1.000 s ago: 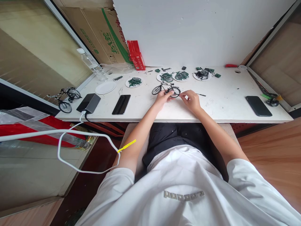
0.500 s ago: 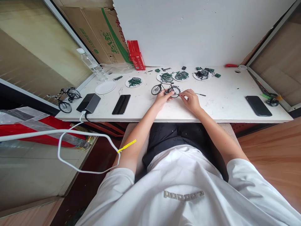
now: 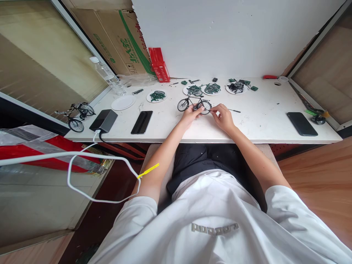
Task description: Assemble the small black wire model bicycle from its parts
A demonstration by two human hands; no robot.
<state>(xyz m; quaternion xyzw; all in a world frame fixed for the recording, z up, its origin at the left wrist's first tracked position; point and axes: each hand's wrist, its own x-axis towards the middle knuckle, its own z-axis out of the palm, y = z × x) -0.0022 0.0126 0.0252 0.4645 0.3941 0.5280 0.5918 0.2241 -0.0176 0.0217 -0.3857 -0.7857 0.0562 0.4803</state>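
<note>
A black miniature bicycle (image 3: 194, 103) is held above the white table by my left hand (image 3: 191, 113), whose thumb and fingers close around its lower rear part, by the pedals and rear wheel. The front wheel points left, away from that hand. At the right edge of the rear wheel, my right hand (image 3: 222, 116) has thumb and forefinger pinched together. A thin dark bit shows at those fingertips, too small to name. On the table just beyond the right hand lies a thin dark rod-like tool (image 3: 234, 110).
White plates of green parts (image 3: 157, 96) and black parts (image 3: 236, 87) line the back. Another miniature bicycle (image 3: 77, 116) and a dark grey power adapter (image 3: 103, 121) stand left. Phones lie on either side (image 3: 142, 122). A white cable (image 3: 104, 155) crosses near my left arm.
The bicycle's rear end has shifted very slightly to the right, along with my right fingertips. Both hands keep the same grip.
</note>
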